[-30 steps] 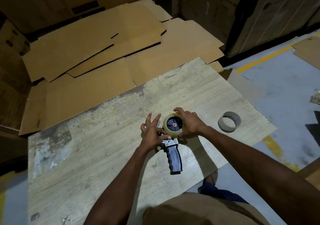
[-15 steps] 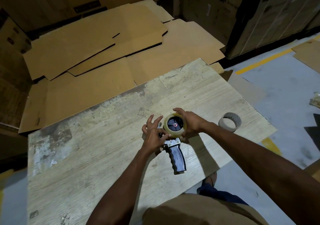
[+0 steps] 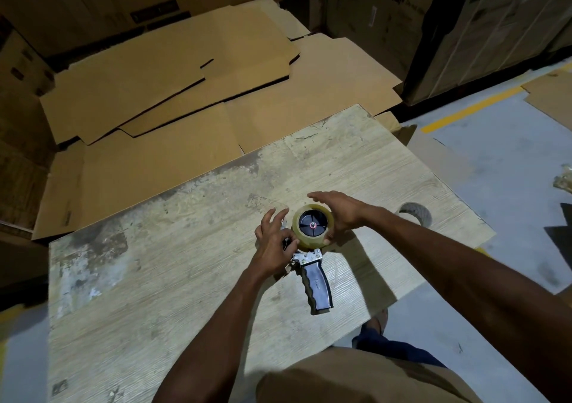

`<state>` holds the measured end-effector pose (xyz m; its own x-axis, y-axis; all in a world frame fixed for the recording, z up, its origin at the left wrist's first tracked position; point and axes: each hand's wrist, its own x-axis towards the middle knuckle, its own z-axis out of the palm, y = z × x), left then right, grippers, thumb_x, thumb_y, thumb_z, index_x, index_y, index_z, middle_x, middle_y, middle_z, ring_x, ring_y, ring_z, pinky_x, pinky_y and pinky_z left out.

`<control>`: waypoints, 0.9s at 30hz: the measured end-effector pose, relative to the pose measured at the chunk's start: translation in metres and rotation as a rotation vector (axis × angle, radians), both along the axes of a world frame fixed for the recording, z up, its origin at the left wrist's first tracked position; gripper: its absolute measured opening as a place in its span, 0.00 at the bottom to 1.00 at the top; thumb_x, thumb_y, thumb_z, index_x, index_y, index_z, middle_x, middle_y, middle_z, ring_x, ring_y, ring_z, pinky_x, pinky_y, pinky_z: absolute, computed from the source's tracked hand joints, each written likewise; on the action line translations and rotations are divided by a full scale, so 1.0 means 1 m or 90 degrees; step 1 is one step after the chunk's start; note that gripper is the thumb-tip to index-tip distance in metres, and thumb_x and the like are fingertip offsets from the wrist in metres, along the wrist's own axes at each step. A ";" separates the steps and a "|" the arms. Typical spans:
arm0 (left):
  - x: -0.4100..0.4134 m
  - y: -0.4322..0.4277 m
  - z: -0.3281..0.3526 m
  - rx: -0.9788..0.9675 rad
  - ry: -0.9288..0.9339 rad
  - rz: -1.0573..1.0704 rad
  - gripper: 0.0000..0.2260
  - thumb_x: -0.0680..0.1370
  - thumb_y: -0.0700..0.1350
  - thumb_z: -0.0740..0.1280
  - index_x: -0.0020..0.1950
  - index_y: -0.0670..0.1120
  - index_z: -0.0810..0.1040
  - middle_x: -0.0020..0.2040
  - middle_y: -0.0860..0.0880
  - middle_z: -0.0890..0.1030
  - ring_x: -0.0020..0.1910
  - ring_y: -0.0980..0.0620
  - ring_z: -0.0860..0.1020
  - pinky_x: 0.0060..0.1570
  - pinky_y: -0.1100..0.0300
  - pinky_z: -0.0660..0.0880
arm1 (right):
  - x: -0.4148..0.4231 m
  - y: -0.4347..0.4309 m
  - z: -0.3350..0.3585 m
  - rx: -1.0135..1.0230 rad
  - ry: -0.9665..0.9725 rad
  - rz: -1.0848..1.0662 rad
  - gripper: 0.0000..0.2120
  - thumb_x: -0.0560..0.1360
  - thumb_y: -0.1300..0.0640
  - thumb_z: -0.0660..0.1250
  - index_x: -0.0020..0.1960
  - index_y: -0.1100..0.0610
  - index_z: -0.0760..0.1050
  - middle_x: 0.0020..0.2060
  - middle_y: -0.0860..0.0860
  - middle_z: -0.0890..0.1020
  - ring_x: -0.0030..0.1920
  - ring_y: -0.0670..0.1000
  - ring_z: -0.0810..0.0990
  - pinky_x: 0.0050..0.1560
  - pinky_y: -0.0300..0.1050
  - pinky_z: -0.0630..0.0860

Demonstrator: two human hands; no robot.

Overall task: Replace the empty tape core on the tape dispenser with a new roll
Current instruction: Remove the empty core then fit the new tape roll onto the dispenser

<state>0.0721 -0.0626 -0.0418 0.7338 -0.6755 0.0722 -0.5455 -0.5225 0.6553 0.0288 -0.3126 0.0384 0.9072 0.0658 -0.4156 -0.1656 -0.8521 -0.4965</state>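
Note:
The tape dispenser (image 3: pixel 315 288) lies on the wooden table (image 3: pixel 154 294) with its black handle pointing toward me. A new roll of clear tape (image 3: pixel 312 225) sits on the dispenser's black hub. My right hand (image 3: pixel 337 213) cups the roll's right side, thumb on its lower edge and fingers spread over the top. My left hand (image 3: pixel 274 241) pinches something at the dispenser's front, just left of the roll; what the fingertips hold is hidden. The empty tape core (image 3: pixel 416 213) lies on the table to the right, partly behind my right forearm.
Flattened cardboard sheets (image 3: pixel 173 93) cover the floor beyond the table. Stacked boxes (image 3: pixel 483 24) stand at the back right. The table's right edge drops to a grey floor with a yellow line (image 3: pixel 464 108). My knee shows below the table's near edge.
My right fingers have lifted and spread over the roll's top. The dispenser handle has swung slightly rightward. My left hand stays at the dispenser's front.

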 end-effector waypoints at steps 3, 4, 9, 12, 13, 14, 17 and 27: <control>0.001 0.002 -0.006 -0.009 -0.011 -0.020 0.05 0.79 0.48 0.70 0.46 0.48 0.82 0.81 0.47 0.65 0.82 0.45 0.52 0.70 0.36 0.58 | 0.009 -0.002 0.003 0.024 0.036 -0.004 0.52 0.66 0.49 0.84 0.81 0.56 0.61 0.77 0.55 0.69 0.76 0.58 0.67 0.75 0.52 0.67; 0.002 0.002 -0.007 -0.015 -0.014 -0.021 0.06 0.79 0.48 0.70 0.46 0.47 0.82 0.81 0.46 0.65 0.82 0.45 0.52 0.70 0.36 0.58 | 0.010 -0.003 0.002 0.048 0.034 -0.028 0.46 0.69 0.47 0.81 0.80 0.57 0.64 0.77 0.55 0.70 0.76 0.57 0.68 0.74 0.52 0.67; 0.000 0.003 -0.014 -0.034 -0.027 -0.020 0.05 0.81 0.46 0.70 0.47 0.47 0.81 0.82 0.48 0.61 0.82 0.47 0.51 0.73 0.42 0.56 | -0.011 0.012 -0.024 0.127 -0.120 -0.270 0.22 0.80 0.47 0.70 0.67 0.61 0.79 0.62 0.57 0.83 0.63 0.57 0.81 0.64 0.50 0.77; 0.001 0.003 -0.019 -0.049 -0.052 -0.024 0.04 0.81 0.45 0.71 0.47 0.46 0.81 0.82 0.48 0.62 0.81 0.47 0.54 0.73 0.42 0.58 | -0.022 0.019 -0.042 0.158 -0.194 -0.352 0.12 0.81 0.51 0.69 0.57 0.58 0.85 0.52 0.54 0.87 0.53 0.53 0.85 0.54 0.46 0.80; 0.001 0.004 -0.020 -0.057 -0.057 -0.023 0.04 0.80 0.45 0.71 0.47 0.46 0.81 0.82 0.48 0.62 0.81 0.48 0.54 0.73 0.42 0.59 | -0.023 0.020 -0.045 0.164 -0.202 -0.377 0.12 0.81 0.51 0.70 0.56 0.57 0.86 0.51 0.53 0.88 0.52 0.52 0.85 0.53 0.43 0.79; 0.002 0.004 -0.020 -0.063 -0.064 -0.021 0.04 0.80 0.44 0.72 0.47 0.46 0.81 0.82 0.49 0.62 0.81 0.50 0.53 0.72 0.43 0.59 | -0.023 0.021 -0.046 0.168 -0.209 -0.394 0.11 0.80 0.51 0.71 0.56 0.57 0.87 0.51 0.53 0.88 0.52 0.51 0.85 0.53 0.42 0.78; 0.001 0.004 -0.017 -0.060 -0.099 -0.018 0.04 0.79 0.45 0.73 0.46 0.47 0.81 0.81 0.50 0.63 0.80 0.49 0.55 0.70 0.47 0.57 | -0.020 0.023 -0.048 0.168 -0.230 -0.422 0.10 0.78 0.52 0.74 0.55 0.56 0.87 0.51 0.54 0.88 0.52 0.51 0.85 0.55 0.44 0.79; -0.004 0.016 -0.013 -0.040 -0.134 -0.043 0.02 0.80 0.43 0.72 0.48 0.46 0.81 0.80 0.47 0.66 0.79 0.44 0.58 0.72 0.50 0.54 | -0.013 0.026 -0.051 0.116 -0.228 -0.419 0.08 0.76 0.49 0.75 0.49 0.54 0.87 0.44 0.48 0.88 0.44 0.47 0.86 0.49 0.50 0.84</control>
